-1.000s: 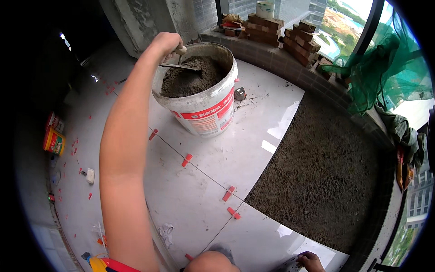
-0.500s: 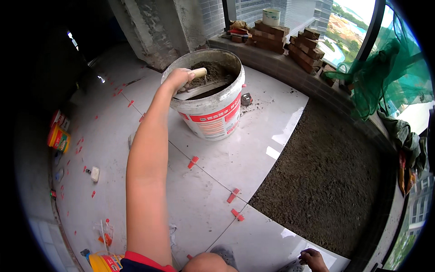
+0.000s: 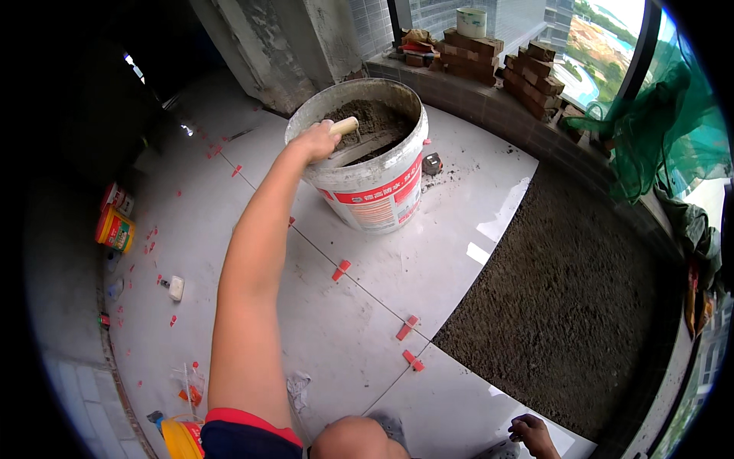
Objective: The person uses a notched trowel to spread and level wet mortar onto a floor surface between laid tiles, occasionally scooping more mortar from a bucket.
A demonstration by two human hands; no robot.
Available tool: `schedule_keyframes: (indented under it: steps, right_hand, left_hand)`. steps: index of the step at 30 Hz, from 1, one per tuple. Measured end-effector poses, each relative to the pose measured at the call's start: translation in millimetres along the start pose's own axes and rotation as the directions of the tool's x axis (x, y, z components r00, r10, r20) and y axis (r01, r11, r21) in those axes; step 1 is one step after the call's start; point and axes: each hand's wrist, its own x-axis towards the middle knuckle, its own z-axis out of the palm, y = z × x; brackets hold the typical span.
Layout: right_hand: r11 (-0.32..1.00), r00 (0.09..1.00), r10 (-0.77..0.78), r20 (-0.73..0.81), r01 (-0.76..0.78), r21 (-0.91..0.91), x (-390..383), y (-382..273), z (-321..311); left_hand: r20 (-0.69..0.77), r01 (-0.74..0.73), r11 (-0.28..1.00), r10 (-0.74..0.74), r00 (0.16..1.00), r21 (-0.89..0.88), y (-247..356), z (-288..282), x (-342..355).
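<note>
My left hand (image 3: 316,142) reaches out over a large white bucket (image 3: 365,216) with a red band. It is closed round the pale wooden handle of a flat-bladed trowel (image 3: 343,126). The trowel's metal blade lies inside the bucket, against dark, crumbly mortar (image 3: 376,115). My fingers partly cover the handle. Low at the right, my right hand (image 3: 533,434) hangs beside my shoe, at the near edge of a bed of dark mortar (image 3: 550,298). Its fingers are curled in, and nothing shows in them.
Pale floor tiles (image 3: 336,321) with red levelling wedges (image 3: 407,327) in their joints surround the bucket. A tape measure (image 3: 432,163) lies to its right. Bricks (image 3: 469,57) and green netting (image 3: 665,122) line the window ledge. A rubber mallet (image 3: 176,288) and yellow bucket (image 3: 116,229) are at left.
The whole view has shifted slightly, so the bucket and floor sit farther right. My left hand still grips the trowel inside the bucket, with the blade turned a little. My right hand has barely moved.
</note>
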Motion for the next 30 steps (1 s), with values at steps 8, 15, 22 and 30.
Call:
schedule_keyframes:
  steps: [8,15,22,30]
  right_hand:
    - [0.989,0.995,-0.096,-0.032,0.092,-0.119,8,-20,22]
    - [0.981,0.984,-0.009,0.178,0.044,-0.190,10,49,17]
    - [0.989,0.761,0.104,0.640,-0.014,-0.145,44,79,48]
    - [0.593,0.801,-0.109,-0.588,0.527,0.609,62,30,-101]
  left_hand:
    - [-0.525,0.135,0.975,-0.209,0.825,-0.175,18,27,-68]
    - [-0.255,0.304,0.803,-0.481,0.839,-0.513,86,168,-325]
    - [0.219,0.275,0.700,-0.172,0.960,-0.659,230,235,-424]
    - [0.767,0.101,0.773,0.634,-0.098,-0.626,303,265,-378]
